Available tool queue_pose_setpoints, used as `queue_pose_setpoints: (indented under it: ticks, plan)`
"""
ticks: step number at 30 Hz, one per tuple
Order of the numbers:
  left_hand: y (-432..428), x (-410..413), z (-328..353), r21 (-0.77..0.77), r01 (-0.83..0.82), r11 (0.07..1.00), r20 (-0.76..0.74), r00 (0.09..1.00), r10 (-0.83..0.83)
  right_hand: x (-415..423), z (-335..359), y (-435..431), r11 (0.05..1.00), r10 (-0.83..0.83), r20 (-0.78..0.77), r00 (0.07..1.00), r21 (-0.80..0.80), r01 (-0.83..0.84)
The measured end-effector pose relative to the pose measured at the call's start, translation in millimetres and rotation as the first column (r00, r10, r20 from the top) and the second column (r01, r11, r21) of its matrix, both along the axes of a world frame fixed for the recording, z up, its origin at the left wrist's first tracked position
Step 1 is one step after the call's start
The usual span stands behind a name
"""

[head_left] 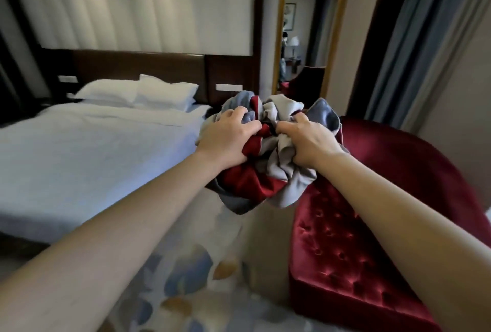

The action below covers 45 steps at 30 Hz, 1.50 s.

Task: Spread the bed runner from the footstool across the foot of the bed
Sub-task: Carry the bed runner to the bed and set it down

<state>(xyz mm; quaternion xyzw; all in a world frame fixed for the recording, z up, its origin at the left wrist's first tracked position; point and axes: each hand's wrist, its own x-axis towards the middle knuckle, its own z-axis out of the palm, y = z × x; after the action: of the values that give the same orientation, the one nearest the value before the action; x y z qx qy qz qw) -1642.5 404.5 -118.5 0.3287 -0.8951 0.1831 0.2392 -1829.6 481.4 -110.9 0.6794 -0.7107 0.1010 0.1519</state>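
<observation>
Hanging limp and light, the crumpled red-grey-blue cloth bed runner (276,172) is clenched by left hand (225,137) and right hand (310,143); corners judged better holds.

- The left hand (228,136) and right hand (309,143) each grip a bunched red, grey and blue runner (265,172), held in the air.
- It hangs between the bed (79,159) and a red tufted footstool (358,252), over patterned carpet (186,278).
- Two white pillows (138,94) lie at the dark headboard (132,66).
- A gold-framed mirror (305,26) stands beside grey curtains (414,39).
</observation>
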Motion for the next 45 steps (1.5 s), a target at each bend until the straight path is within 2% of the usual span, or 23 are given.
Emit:
queue_pose_setpoints:
  ticks: [7,13,25,35,45]
  plan:
    - [-28,88,1,-0.02,-0.157,0.987,0.01,0.987,0.158,75,-4,-65,0.982,0.19,-0.004,0.982,-0.003,-0.19]
    - [-44,132,5,-0.02,-0.279,0.96,-0.007,0.96,0.279,116,4,-113,0.944,0.33,-0.026,0.944,0.013,-0.33]
    - [-78,202,14,-0.005,-0.52,0.854,-0.028,0.854,0.52,189,16,-201,0.793,0.608,-0.044,0.793,-0.024,-0.609]
    - [-94,255,11,-0.016,-0.632,0.775,-0.017,0.775,0.632,249,12,-243,0.701,0.712,-0.028,0.702,-0.024,-0.712]
    - [-137,318,5,0.0,-0.618,0.786,-0.034,0.786,0.617,311,6,-287,0.708,0.705,-0.039,0.708,-0.017,-0.706]
